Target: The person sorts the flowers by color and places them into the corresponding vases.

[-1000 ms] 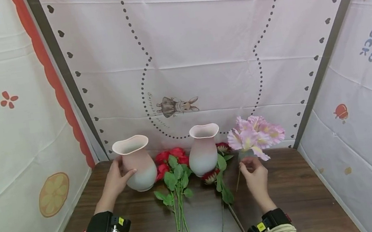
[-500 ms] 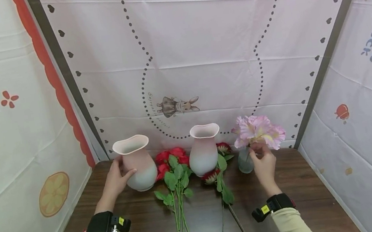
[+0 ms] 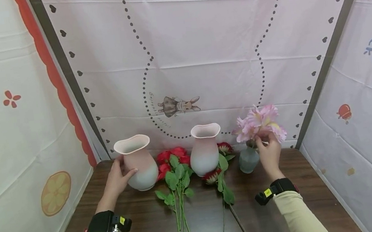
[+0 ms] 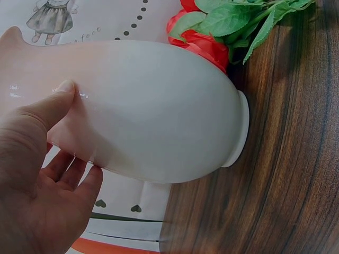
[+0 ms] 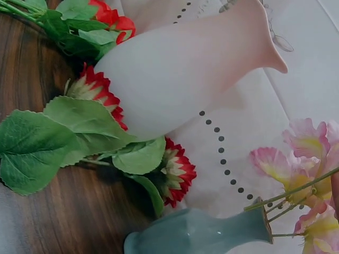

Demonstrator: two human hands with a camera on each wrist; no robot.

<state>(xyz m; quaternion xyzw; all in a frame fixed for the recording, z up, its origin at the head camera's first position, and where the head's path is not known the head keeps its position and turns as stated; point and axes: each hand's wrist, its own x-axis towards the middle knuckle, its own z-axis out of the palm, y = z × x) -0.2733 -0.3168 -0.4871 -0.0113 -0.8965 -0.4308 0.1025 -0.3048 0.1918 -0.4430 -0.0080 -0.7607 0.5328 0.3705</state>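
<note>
At the left, my left hand (image 3: pixel 115 181) holds the side of a pink-to-grey vase (image 3: pixel 142 170), thumb on its front and fingers around its far side. The vase stands upright; its pale base shows in the left wrist view. My right hand (image 3: pixel 269 152) pinches the stem (image 5: pixel 299 187) of a pink artificial flower just under the blossoms (image 3: pixel 258 120). The lower end of that stem overlaps the mouth of a small blue-green vase (image 5: pixel 212 233). Other thin stems with pink blossoms stand in this small vase. Only a sliver of a finger shows in the right wrist view.
A second pink-to-grey vase (image 3: pixel 204 156) stands in the middle. Red roses (image 3: pixel 163 170) with long green stems lie between the two large vases. Dark red flowers (image 3: pixel 212 176) lie beside the middle vase, their stems reaching the table's front. A patterned cloth (image 3: pixel 201 71) hangs behind.
My right hand has moved right and upward with the pink flower, whose stem end rose from beside the small vase to its mouth. The small vase is more exposed. My left hand stays put.
</note>
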